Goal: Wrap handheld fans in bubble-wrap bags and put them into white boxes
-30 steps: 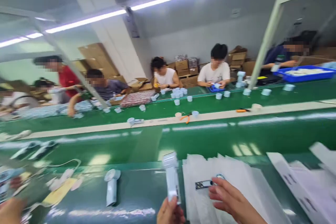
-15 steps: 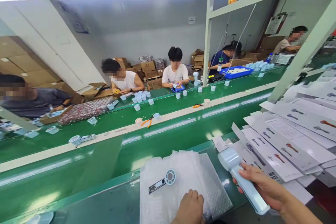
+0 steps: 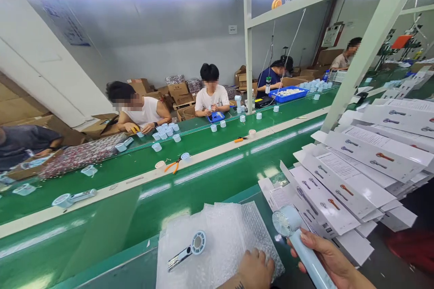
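My right hand (image 3: 320, 253) is wrapped round the handle of a light blue handheld fan (image 3: 308, 253). The fan's round head points up and to the left, its grille partly facing me. My left hand (image 3: 257, 267) rests on the right part of a stack of bubble-wrap sheets or bags (image 3: 220, 239), fingers slightly spread and bent. A second fan or fan part (image 3: 198, 242), with a ring-shaped head and a dark and silvery handle, lies on the left side of that stack. It touches neither hand.
Unfolded printed boxes (image 3: 342, 189) are heaped at my right. Beyond runs a green conveyor (image 3: 210, 180) with a pale strip carrying orange-handled pliers (image 3: 173, 165) and a fan (image 3: 73, 198). Several co-workers sit opposite. A metal post (image 3: 356, 49) slants up at right.
The view has swung to the right. My right hand has turned the fan so its grille shows more. My left hand has shifted right across the bubble wrap, its fingers now more spread.
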The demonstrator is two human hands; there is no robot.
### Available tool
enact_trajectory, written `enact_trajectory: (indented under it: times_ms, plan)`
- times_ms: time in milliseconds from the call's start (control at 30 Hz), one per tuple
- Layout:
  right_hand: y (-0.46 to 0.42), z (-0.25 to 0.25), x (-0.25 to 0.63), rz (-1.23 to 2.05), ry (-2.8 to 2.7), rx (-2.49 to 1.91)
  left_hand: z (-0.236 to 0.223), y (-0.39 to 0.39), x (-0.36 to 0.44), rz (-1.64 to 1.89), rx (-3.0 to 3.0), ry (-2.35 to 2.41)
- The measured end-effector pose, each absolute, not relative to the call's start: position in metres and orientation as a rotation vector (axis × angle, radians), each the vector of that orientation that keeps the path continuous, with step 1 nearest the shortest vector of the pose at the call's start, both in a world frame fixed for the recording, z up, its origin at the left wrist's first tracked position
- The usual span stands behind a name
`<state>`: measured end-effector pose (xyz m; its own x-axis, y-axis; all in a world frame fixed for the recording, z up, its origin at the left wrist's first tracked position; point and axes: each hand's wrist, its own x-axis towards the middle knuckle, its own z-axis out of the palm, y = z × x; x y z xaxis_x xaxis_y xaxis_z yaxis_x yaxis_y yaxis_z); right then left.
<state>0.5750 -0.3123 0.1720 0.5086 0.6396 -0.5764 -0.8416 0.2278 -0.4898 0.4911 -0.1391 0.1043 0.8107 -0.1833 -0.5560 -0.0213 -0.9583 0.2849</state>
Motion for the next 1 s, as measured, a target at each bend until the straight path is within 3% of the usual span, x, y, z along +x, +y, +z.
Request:
enact_trajectory:
  times_ms: [200,333,467,767,867,1000]
  plan:
    - [-0.306,0.166,0.574,1.026,0.309,-0.873,0.1,-0.151,0.5,-0.915,2.612,-0.09]
    - [-0.314,0.169,0.575,0.984,0.305,-0.873,0.122,-0.125,0.502,-0.623,2.465,0.213]
    - [-0.312,0.175,0.569,1.23,0.092,-0.807,0.156,-0.095,0.5,-0.284,2.162,0.509]
    - [-0.263,0.181,0.558,1.432,-0.079,-0.87,0.178,-0.09,0.484,0.026,1.646,0.574]
    - [-0.262,0.178,0.56,1.397,-0.101,-0.995,0.183,-0.087,0.477,0.172,1.687,0.627]
    - [-0.267,0.174,0.564,1.309,-0.089,-1.119,0.187,-0.088,0.466,0.289,2.132,0.336]
